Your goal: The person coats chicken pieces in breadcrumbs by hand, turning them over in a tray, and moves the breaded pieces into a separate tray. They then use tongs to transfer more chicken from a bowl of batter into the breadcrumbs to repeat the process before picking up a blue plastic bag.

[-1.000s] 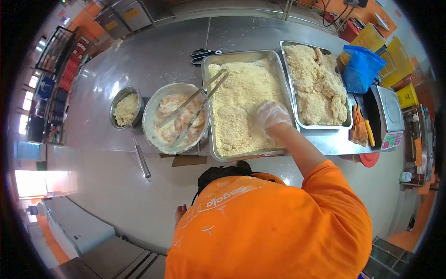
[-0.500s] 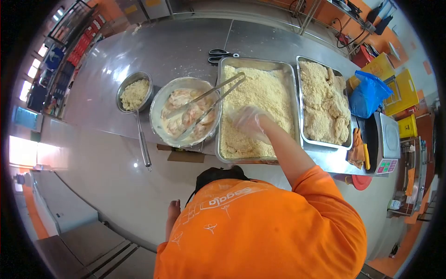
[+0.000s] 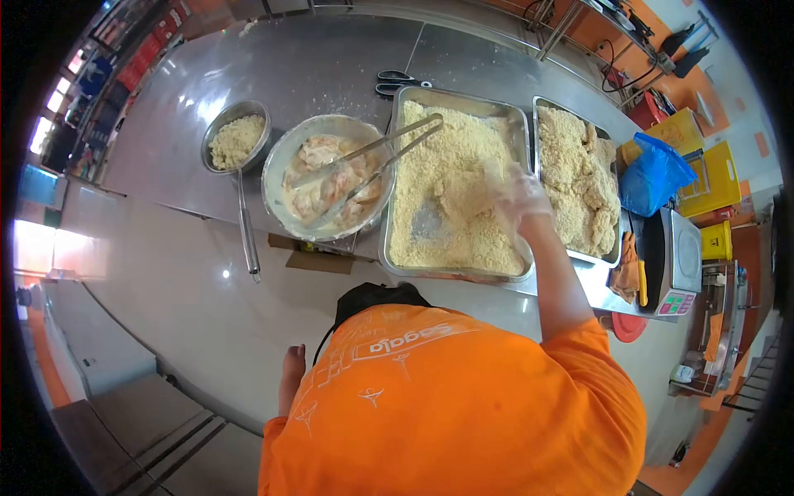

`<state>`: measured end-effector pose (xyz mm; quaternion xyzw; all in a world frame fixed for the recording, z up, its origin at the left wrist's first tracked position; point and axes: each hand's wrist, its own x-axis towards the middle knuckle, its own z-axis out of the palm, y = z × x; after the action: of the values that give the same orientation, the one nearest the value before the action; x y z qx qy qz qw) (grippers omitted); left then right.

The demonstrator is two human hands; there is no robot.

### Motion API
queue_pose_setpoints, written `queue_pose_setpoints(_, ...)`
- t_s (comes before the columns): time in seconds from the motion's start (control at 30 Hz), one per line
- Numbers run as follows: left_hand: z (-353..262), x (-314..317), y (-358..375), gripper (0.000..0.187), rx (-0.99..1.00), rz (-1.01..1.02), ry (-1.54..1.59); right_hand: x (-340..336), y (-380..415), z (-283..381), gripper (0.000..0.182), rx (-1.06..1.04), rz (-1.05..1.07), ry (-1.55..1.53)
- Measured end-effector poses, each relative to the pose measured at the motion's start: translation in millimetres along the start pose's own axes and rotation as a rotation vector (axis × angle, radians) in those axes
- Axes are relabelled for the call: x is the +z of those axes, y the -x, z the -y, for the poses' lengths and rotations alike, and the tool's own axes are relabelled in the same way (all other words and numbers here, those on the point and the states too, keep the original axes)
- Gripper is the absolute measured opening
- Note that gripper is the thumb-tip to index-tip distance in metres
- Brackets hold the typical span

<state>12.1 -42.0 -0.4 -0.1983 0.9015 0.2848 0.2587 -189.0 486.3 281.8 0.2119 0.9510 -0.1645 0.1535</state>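
My right hand (image 3: 524, 197), in a clear plastic glove, is over the right side of a metal tray (image 3: 529, 145) of pale crumbs. Its fingers, slightly blurred, close on the edge of a crumb-coated piece of meat (image 3: 465, 195). Left of that piece, a patch of tray bottom shows through the crumbs. My left hand (image 3: 292, 364) hangs low beside the orange shirt, away from the table, its fingers mostly hidden. Metal tongs (image 3: 397, 140) lie across from the crumb tray onto a bowl (image 3: 273, 186) of raw meat pieces in whitish batter.
A handled strainer (image 3: 246, 223) with crumbs stands left of the bowl. Black scissors (image 3: 395, 83) lie behind the crumb tray. To the right are a second tray (image 3: 616, 248) of coated pieces, a blue plastic bag (image 3: 657, 174), orange gloves (image 3: 626, 269) and a scale (image 3: 685, 248).
My right hand has moved right and slightly away from me, bringing the coated piece into sight. A bare patch of tray has appeared. The view has shifted slightly; my left hand stays low.
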Motion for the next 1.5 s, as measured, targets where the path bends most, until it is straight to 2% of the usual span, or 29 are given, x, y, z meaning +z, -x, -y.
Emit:
queue_pose_setpoints(0.03,22.1,12.5,-14.4,0.039,-0.01,-0.011,0.066,-2.1,16.4,0.4,0.039,0.111,-0.018,-0.161)
queue_pose_setpoints(0.1,58.4,34.5,-39.7,0.04,-0.03,-0.034,0.198,20.4,18.8,-24.0,0.04,-0.086,0.064,0.15)
queue_pose_setpoints(0.17,69.7,39.6,-47.3,0.04,-0.007,-0.018,0.214,32.2,35.2,-22.5,0.042,-0.447,0.261,0.884)
queue_pose_setpoints(0.23,48.9,29.7,-36.0,0.04,-0.023,-0.009,0.171,58.9,35.9,-38.3,0.044,-0.703,0.34,1.043)
queue_pose_setpoints(0.3,-27.9,-9.4,4.1,0.039,-0.078,-0.001,0.068,108.4,15.2,-77.5,0.045,-0.828,0.3,0.616)
queue_pose_setpoints(0.33,-25.7,-7.3,3.3,0.039,-0.075,0.006,0.057,101.4,19.1,-57.0,0.047,-1.161,0.037,0.616)
queue_pose_setpoints(0.43,-22.7,-4.6,3.4,0.039,-0.085,0.027,0.044,91.3,15.1,-32.2,0.041,-1.185,0.124,0.245)
queue_pose_setpoints(0.63,-26.4,-11.0,23.9,0.039,-0.157,-0.008,0.075,49.5,20.4,50.9,0.047,-1.104,0.506,0.177)
queue_pose_setpoints(0.77,-12.7,4.3,45.0,0.039,-0.196,-0.039,0.154,88.2,-7.1,48.8,0.041,-1.411,0.361,0.193)
queue_pose_setpoints(0.83,34.6,38.8,41.3,0.039,-0.217,-0.061,0.285,117.5,-23.8,39.5,0.034,-1.548,0.233,0.139)
queue_pose_setpoints(0.9,86.0,69.5,26.7,0.041,-0.219,-0.064,0.352,105.9,-21.7,43.5,0.031,-1.707,0.125,0.224)
queue_pose_setpoints(1.0,93.9,79.3,31.3,0.041,-0.259,-0.041,0.373,96.1,0.3,53.0,0.026,-1.348,0.213,0.256)
queue_pose_setpoints(1.1,73.7,71.6,30.9,0.04,-0.231,-0.074,0.32,84.5,13.5,63.8,0.021,-1.394,0.165,0.373)
queue_pose_setpoints(1.17,67.6,75.4,26.9,0.04,-0.188,-0.148,0.306,153.7,-35.8,28.6,0.018,-1.106,0.493,-0.212)
queue_pose_setpoints(1.2,60.0,69.4,27.3,0.04,-0.197,-0.14,0.287,162.4,-44.7,22.0,0.018,-1.074,0.441,-0.165)
queue_pose_setpoints(1.23,27.1,49.1,33.5,0.039,-0.228,-0.103,0.232,170.5,-53.0,15.8,0.018,-1.039,0.392,-0.118)
queue_pose_setpoints(1.27,-5.2,27.6,39.7,0.039,-0.246,-0.08,0.203,156.9,-51.4,20.7,0.018,-1.127,0.129,0.258)
queue_pose_setpoints(1.33,-31.0,10.3,43.3,0.039,-0.235,-0.06,0.196,113.0,-33.3,32.3,0.018,-0.901,0.045,-0.284)
queue_pose_setpoints(1.4,-36.1,7.2,42.6,0.039,-0.196,-0.039,0.197,90.5,-58.4,4.0,0.018,-0.604,0.034,-0.517)
queue_pose_setpoints(1.47,-32.4,11.2,42.5,0.04,-0.178,-0.047,0.149,73.6,-75.2,-0.8,0.018,-0.556,-0.056,-0.145)
queue_pose_setpoints(1.5,-31.0,13.0,41.7,0.04,-0.165,-0.054,0.126,38.8,-46.6,26.4,0.017,-0.4,0.046,-0.4)
